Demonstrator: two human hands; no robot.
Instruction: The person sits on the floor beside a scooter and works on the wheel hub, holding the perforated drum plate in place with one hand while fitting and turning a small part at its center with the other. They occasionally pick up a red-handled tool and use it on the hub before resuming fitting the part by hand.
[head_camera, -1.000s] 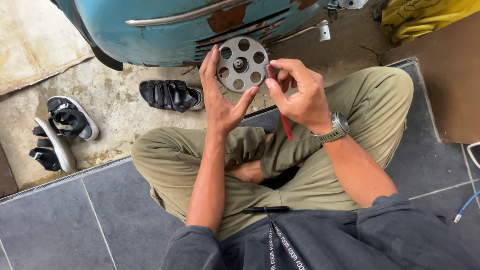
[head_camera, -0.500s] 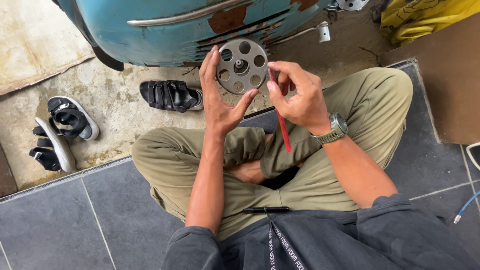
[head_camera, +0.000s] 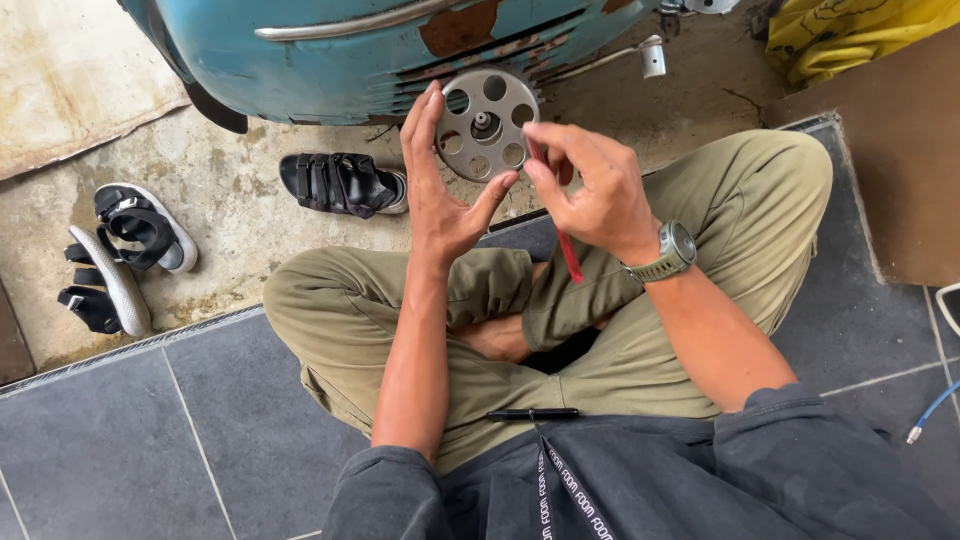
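A round metal disc with holes (head_camera: 486, 124) is being held up in front of the person's crossed legs. The left hand (head_camera: 445, 195) is gripping its edge with fingers and thumb. The right hand (head_camera: 590, 190) is pinching a thin red tool (head_camera: 562, 240) and touching it to the disc. A rusty blue vehicle body (head_camera: 330, 50) is sitting just behind. Black sandals (head_camera: 342, 184) are lying on the floor nearby.
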